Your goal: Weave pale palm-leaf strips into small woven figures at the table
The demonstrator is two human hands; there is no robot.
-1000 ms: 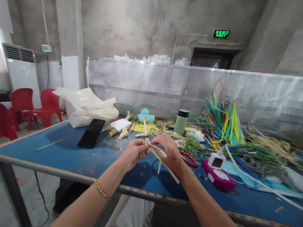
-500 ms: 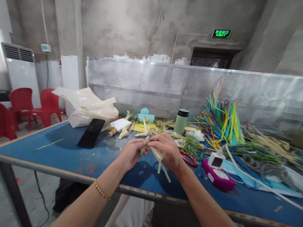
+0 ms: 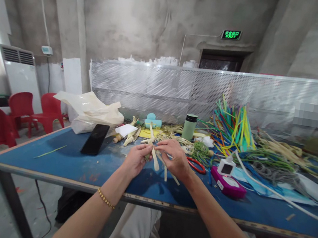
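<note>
My left hand (image 3: 136, 159) and my right hand (image 3: 172, 157) meet above the blue table (image 3: 64, 160), both pinched on a small bundle of pale cream strips (image 3: 156, 162). The strips hang down between the hands, with their loose ends pointing toward me. A gold bracelet sits on my left wrist. A heap of similar pale and green strips (image 3: 174, 139) lies just behind my hands.
A black phone (image 3: 94, 144) lies left of my hands, a white plastic bag (image 3: 90, 112) behind it. A green flask (image 3: 189, 127), red scissors (image 3: 196, 165), a magenta device (image 3: 228, 185), coloured strips (image 3: 233, 124) and cords lie to the right. Red chairs (image 3: 24, 108) stand at left.
The hands have turned the strip bundle; the long loose end that pointed down to the right has swung in closer under my right hand.
</note>
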